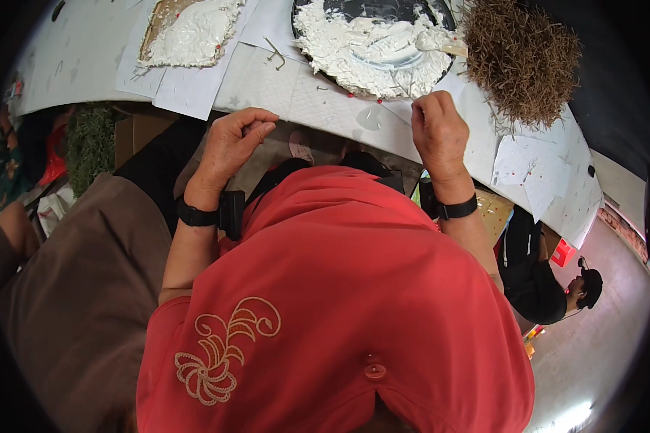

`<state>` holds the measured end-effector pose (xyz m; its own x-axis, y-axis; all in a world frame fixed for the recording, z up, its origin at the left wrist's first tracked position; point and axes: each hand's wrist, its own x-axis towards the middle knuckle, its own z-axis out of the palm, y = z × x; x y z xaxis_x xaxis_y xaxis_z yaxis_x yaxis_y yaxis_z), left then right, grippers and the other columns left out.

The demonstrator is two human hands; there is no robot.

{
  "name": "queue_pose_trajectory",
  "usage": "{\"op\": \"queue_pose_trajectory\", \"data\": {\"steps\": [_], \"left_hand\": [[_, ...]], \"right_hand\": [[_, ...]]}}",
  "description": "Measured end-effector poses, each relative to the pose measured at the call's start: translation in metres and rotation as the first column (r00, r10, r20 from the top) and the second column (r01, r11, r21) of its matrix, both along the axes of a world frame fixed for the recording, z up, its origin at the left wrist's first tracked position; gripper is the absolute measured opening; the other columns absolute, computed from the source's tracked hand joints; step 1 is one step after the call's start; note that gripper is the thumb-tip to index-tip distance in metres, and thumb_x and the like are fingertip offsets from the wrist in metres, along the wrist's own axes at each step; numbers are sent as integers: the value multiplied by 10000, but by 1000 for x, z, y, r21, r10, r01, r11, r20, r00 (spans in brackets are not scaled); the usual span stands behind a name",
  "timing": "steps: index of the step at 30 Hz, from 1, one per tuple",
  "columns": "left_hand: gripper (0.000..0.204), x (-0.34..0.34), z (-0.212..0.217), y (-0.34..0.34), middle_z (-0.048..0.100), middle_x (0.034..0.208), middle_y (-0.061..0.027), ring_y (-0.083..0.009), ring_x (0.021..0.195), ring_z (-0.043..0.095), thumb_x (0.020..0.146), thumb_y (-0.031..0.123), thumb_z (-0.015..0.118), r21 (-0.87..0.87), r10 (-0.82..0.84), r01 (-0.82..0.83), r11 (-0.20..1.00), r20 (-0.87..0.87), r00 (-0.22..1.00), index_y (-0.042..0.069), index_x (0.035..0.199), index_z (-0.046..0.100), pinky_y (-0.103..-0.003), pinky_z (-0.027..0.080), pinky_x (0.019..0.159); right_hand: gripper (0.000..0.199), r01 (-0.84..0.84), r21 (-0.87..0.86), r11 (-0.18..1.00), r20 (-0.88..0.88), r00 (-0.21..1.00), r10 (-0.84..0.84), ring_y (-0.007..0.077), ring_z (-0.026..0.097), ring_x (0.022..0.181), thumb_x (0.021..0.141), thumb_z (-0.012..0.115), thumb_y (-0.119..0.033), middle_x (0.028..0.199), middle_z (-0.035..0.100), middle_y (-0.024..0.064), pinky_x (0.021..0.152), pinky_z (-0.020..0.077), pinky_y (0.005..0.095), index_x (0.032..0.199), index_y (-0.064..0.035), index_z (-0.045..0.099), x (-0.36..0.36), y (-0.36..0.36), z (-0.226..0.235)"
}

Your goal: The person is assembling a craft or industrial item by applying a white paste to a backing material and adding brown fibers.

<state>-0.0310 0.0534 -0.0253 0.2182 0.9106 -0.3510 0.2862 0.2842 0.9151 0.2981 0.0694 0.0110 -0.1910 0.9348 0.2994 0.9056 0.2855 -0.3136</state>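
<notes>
My left hand (240, 138) is at the near edge of the table, its thumb and fingers pinched together; whatever they hold, if anything, is too small to make out. Further right, my right hand (441, 135) is raised at the near rim of a round black tray (300, 52), fingers closed. A thin line shows near those fingertips, but what it is I cannot tell. Thick white paste (390, 45) covers much of the tray, and small red beads (380, 99) dot its near edge. A pale flat stick (453, 50) lies in the paste at the right.
A heap of brown, twig-like stems (521, 61) lies right of the tray. A board with white paste (195, 32) is at the far left on paper sheets (195, 90). More paper (533, 173) lies right. People sit at my left (87, 267) and beyond the table's right end (538, 278).
</notes>
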Motion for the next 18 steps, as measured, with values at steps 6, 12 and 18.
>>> {"op": "queue_pose_trajectory", "data": {"steps": [6,12,18], "left_hand": [[144,-2,-2,-2,530,684,74,-16,606,411,853,81,659,5,-4,4,1000,-17,1000,41,989,681,-179,341,538],[143,-3,-3,-4,525,683,77,-13,608,410,851,82,662,2,16,-16,1000,-14,1000,43,987,682,-175,339,540],[141,-3,-1,-2,537,689,74,-13,614,420,854,84,659,-7,6,-6,1000,3,1000,46,988,684,-177,347,544]], "right_hand": [[132,-27,-19,999,84,996,29,269,594,658,749,663,-11,799,566,65,555,487,347,806,-92,576,1,-2,-9],[133,35,58,998,-5,999,-34,268,597,669,747,666,-13,811,570,63,561,489,349,804,-94,577,2,-1,6],[132,-22,23,1000,89,996,19,219,600,660,759,673,-4,828,587,50,547,484,314,821,-86,591,9,-2,0]]}}
